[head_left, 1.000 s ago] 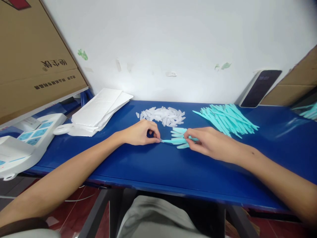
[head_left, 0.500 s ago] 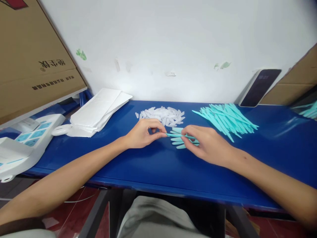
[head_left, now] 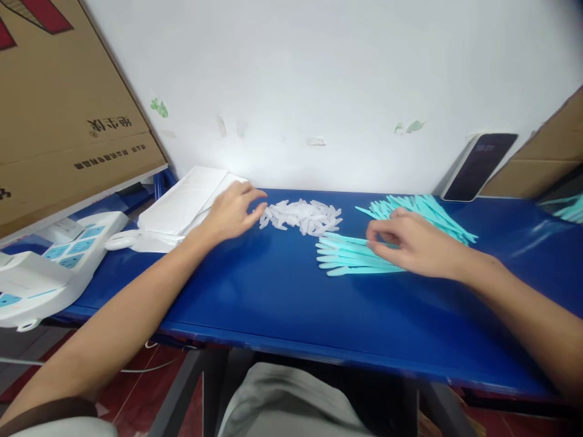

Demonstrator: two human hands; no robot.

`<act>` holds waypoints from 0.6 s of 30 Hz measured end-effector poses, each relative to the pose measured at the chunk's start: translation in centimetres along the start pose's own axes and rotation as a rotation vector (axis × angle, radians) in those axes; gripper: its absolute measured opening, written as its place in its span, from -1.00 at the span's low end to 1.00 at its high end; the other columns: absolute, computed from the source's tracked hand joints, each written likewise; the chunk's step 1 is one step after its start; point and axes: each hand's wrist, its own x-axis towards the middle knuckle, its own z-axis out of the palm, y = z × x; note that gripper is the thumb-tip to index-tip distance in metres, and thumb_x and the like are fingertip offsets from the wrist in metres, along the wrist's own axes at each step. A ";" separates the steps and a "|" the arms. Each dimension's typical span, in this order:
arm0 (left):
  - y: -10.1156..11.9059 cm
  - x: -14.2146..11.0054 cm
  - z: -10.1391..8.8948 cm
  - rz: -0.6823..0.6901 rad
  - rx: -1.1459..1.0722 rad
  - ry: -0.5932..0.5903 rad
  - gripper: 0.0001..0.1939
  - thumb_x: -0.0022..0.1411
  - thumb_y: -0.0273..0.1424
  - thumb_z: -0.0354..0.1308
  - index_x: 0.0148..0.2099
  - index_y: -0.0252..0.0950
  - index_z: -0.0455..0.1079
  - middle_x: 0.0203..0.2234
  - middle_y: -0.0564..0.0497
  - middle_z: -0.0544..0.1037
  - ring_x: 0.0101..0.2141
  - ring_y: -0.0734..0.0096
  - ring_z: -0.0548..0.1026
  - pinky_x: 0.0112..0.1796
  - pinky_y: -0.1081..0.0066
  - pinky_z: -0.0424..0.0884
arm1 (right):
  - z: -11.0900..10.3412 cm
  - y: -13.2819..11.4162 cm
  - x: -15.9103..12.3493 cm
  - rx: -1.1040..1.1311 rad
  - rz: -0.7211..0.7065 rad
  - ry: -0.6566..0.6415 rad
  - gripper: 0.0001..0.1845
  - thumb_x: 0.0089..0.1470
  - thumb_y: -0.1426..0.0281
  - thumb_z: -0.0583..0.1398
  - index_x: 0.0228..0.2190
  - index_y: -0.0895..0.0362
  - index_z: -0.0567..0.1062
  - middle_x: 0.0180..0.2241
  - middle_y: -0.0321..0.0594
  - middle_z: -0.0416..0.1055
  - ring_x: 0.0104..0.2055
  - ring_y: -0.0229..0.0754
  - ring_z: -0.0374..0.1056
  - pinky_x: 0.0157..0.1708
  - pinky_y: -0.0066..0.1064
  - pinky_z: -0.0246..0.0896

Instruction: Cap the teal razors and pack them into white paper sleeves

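Two hands, now apart; stick no longer spanning them. Left hand (head_left: pixel 233 210): fingers wide, left of white pieces (head_left: pixel 304 216). Right hand (head_left: pixel 407 243): fingers curled narrow, hold unclear, at turquoise sticks (head_left: pixel 346 262), nearer than turquoise pile (head_left: pixel 439 213).

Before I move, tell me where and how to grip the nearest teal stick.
I'd pinch the teal stick by its wide left end, from above and the left: it lies flat, that end uncovered, while the right hand is near the other.

Turquoise sticks (head_left: pixel 355 258) lying fanned (tips leftward); translucent white caps (head_left: pixel 303 216) heaped loosely behind.
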 end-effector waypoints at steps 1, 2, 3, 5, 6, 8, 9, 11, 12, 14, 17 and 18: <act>-1.4 0.0 -0.6 -0.095 0.100 -0.022 -0.48 0.44 -0.12 -0.02 0.17 -0.33 0.54 -0.01 -0.31 0.55 0.04 -0.17 0.46 0.05 -0.07 0.39 | -0.1 0.1 0.0 0.020 0.002 -0.044 -0.74 0.17 0.25 0.13 -0.51 0.04 0.44 -0.68 -0.39 0.02 -0.56 -0.19 0.07 -0.34 -0.26 0.04; -2.8 -0.1 -1.2 -0.200 0.176 -0.037 -0.42 0.41 -0.08 -0.01 0.23 -0.35 0.51 0.09 -0.37 0.50 0.12 -0.30 0.40 0.09 -0.17 0.34 | -0.2 0.2 0.0 0.041 0.004 -0.084 -0.75 0.17 0.25 0.13 -0.51 0.04 0.45 -0.67 -0.40 0.01 -0.58 -0.20 0.04 -0.38 -0.28 0.02; -4.2 -0.3 -1.8 -0.311 0.235 -0.060 -0.36 0.39 -0.04 -0.01 0.30 -0.35 0.44 0.19 -0.41 0.42 0.20 -0.42 0.32 0.13 -0.27 0.29 | -0.3 0.3 0.0 0.059 0.007 -0.115 -0.76 0.16 0.25 0.14 -0.51 0.04 0.45 -0.66 -0.41 0.01 -0.59 -0.22 0.01 -0.42 -0.29 -0.01; -6.6 -0.9 -3.0 -0.535 0.295 -0.153 -0.20 0.33 0.09 0.03 0.42 -0.31 0.31 0.34 -0.44 0.25 0.30 -0.59 0.17 0.15 -0.41 0.19 | -0.3 0.5 -0.1 0.092 0.015 -0.156 -0.76 0.16 0.26 0.16 -0.51 0.04 0.45 -0.65 -0.41 0.02 -0.60 -0.24 -0.03 -0.48 -0.31 -0.06; -7.6 -1.2 -3.5 -0.637 0.294 -0.225 -0.09 0.28 0.18 0.06 0.47 -0.30 0.23 0.39 -0.45 0.18 0.34 -0.64 0.09 0.16 -0.46 0.14 | -0.3 0.7 -0.2 0.101 0.019 -0.172 -0.76 0.16 0.26 0.16 -0.51 0.04 0.45 -0.65 -0.41 0.04 -0.60 -0.24 -0.03 -0.50 -0.31 -0.08; -9.0 -1.7 -4.0 -0.789 0.251 -0.348 0.10 0.18 0.31 0.09 0.54 -0.28 0.08 0.45 -0.46 0.07 0.37 -0.70 0.02 0.19 -0.50 0.08 | -0.3 1.0 -0.2 0.093 0.016 -0.193 -0.75 0.18 0.25 0.17 -0.51 0.04 0.46 -0.62 -0.38 0.14 -0.57 -0.23 0.03 -0.49 -0.32 -0.04; -9.5 -1.9 -4.1 -0.828 0.221 -0.392 0.17 0.14 0.36 0.09 0.55 -0.27 0.02 0.46 -0.46 0.04 0.36 -0.72 0.04 0.19 -0.51 0.09 | -0.2 1.1 -0.2 0.075 0.008 -0.199 -0.75 0.19 0.24 0.16 -0.49 0.04 0.47 -0.58 -0.35 0.23 -0.54 -0.22 0.10 -0.46 -0.31 0.01; -10.1 -2.0 -4.1 -0.854 0.174 -0.446 0.22 0.11 0.40 0.08 0.57 -0.24 -0.05 0.47 -0.47 0.02 0.33 -0.72 0.12 0.19 -0.48 0.12 | -0.1 1.3 -0.2 0.035 -0.005 -0.203 -0.75 0.22 0.20 0.15 -0.42 0.05 0.49 -0.41 -0.25 0.41 -0.43 -0.16 0.27 -0.38 -0.28 0.12; -10.3 -2.1 -3.9 -0.854 0.165 -0.456 0.24 0.11 0.42 0.07 0.58 -0.23 -0.07 0.47 -0.47 0.02 0.33 -0.71 0.15 0.18 -0.46 0.15 | 0.0 1.3 -0.2 0.020 -0.006 -0.198 -0.74 0.23 0.17 0.14 -0.37 0.05 0.50 -0.30 -0.19 0.46 -0.36 -0.12 0.33 -0.33 -0.25 0.18; -10.4 -2.1 -3.7 -0.853 0.175 -0.455 0.26 0.09 0.44 0.05 0.59 -0.21 -0.12 0.46 -0.46 0.02 0.35 -0.69 0.11 0.19 -0.43 0.17 | 0.1 1.3 -0.2 0.012 0.008 -0.188 -0.71 0.23 0.11 0.15 -0.25 0.06 0.49 -0.12 -0.09 0.49 -0.27 -0.04 0.40 -0.27 -0.20 0.25; -10.2 -2.2 -3.6 -0.838 0.215 -0.405 0.28 0.06 0.45 0.06 0.59 -0.19 -0.15 0.47 -0.44 -0.02 0.39 -0.66 0.01 0.20 -0.42 0.15 | 0.3 1.0 -0.4 0.035 0.035 -0.199 -0.50 0.13 0.02 0.25 -0.01 0.06 0.45 0.05 0.00 0.47 -0.08 0.12 0.45 -0.16 -0.10 0.34; -10.1 -2.3 -3.7 -0.821 0.227 -0.386 0.26 0.07 0.43 0.06 0.59 -0.17 -0.15 0.48 -0.43 -0.04 0.40 -0.66 -0.01 0.20 -0.42 0.14 | 0.3 0.9 -0.5 0.051 0.040 -0.217 -0.40 0.10 0.01 0.27 0.08 0.06 0.41 0.11 0.02 0.46 0.01 0.18 0.44 -0.09 -0.07 0.36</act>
